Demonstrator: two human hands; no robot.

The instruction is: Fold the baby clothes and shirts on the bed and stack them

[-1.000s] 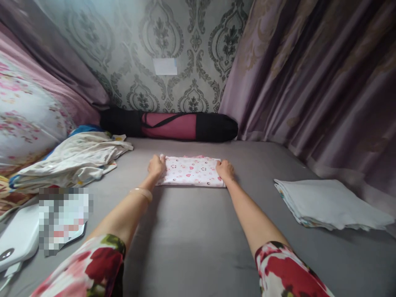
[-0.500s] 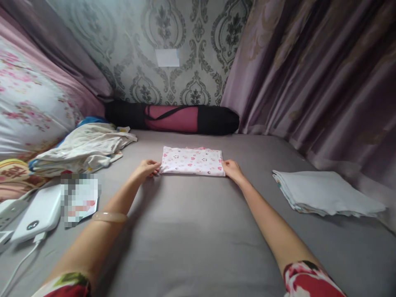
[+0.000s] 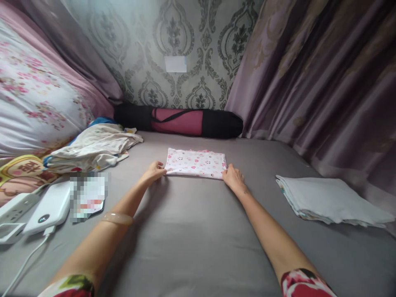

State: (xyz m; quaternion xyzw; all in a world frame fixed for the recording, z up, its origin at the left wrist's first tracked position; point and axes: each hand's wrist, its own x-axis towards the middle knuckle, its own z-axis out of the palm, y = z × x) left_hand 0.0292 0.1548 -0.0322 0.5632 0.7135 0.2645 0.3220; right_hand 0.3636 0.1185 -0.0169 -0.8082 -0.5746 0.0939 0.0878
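Note:
A white cloth with pink and red prints (image 3: 196, 163), folded into a flat rectangle, lies on the grey sheet (image 3: 185, 235) in front of me. My left hand (image 3: 154, 171) pinches its near left corner between thumb and fingers. At the near right corner, my right hand (image 3: 233, 177) is closed on the cloth's edge, with its fingertips partly hidden. A bit of pink trim shows along the far edge of the cloth.
A folded pale cloth (image 3: 331, 200) lies at the right. To the left are crumpled white clothes (image 3: 95, 146), a white power bank (image 3: 49, 208) with a cable, a power strip (image 3: 18, 206) and a blurred-out item (image 3: 89, 196). A black-and-maroon long bag (image 3: 177, 121) lies along the wall.
The view has shifted slightly, so everything sits a little further right. Both hands stay at the cloth's near corners; my right hand's fingers have shifted lower along its edge.

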